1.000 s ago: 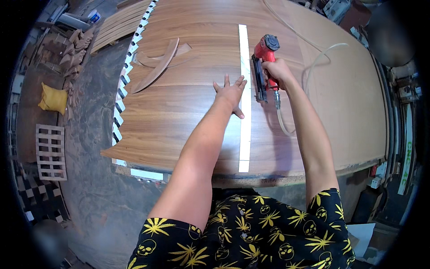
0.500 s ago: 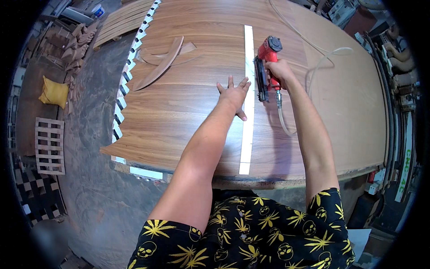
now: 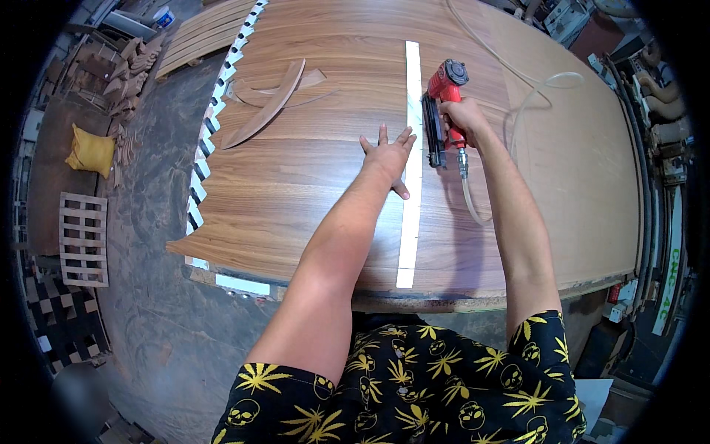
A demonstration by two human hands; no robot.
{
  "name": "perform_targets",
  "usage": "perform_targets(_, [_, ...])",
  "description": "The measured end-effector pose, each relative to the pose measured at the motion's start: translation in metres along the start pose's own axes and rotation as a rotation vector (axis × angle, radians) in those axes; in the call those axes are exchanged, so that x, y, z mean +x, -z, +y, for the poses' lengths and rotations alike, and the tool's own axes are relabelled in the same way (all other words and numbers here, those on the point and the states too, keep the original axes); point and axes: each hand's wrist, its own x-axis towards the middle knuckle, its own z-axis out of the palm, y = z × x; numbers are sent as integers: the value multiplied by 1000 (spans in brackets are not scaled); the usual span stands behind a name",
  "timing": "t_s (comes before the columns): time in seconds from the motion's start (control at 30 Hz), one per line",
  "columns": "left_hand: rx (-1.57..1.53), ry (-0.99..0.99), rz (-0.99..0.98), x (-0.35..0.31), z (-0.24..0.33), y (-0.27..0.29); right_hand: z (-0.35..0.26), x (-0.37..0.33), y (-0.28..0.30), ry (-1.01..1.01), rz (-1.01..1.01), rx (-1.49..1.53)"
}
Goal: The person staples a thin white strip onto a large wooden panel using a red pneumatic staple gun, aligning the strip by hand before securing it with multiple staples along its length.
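Observation:
A large wood-grain panel [image 3: 296, 185] lies flat in front of me. Across it runs a long narrow white strip [image 3: 409, 222], from the near edge toward the far side. My left hand [image 3: 386, 154] presses flat on the panel with fingers spread, its fingertips at the strip's left edge. My right hand [image 3: 464, 118] grips the handle of a red pneumatic nail gun [image 3: 441, 100], whose black magazine rests beside the strip's right edge. A clear air hose [image 3: 518, 111] loops from the gun across the panel to the far right.
Curved wooden offcuts [image 3: 270, 100] lie on the panel's far left. The panel's left edge has a white zigzag trim [image 3: 211, 140]. On the floor at left are a yellow sack [image 3: 90, 150], a slatted wooden frame [image 3: 83, 238] and stacked boards [image 3: 200, 33]. Machines stand at right.
Both hands and the nail gun have shifted slightly farther along the strip, away from me. The grip on the gun is unchanged.

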Motion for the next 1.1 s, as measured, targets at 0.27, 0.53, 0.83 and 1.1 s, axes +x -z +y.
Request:
perform_targets(0.27, [10,-3,-10,1,0,1,1,0,0,1,2,-26])
perform_targets(0.53, [27,-3,-15,1,-1,1,-9,10,6,43,53,25])
perform_targets(0.83, [29,-4,-10,-2,1,2,-21,49,9,72,87,-1])
perform_targets(1.1, [8,-3,6,-2,1,1,-22,61,5,49,51,-22])
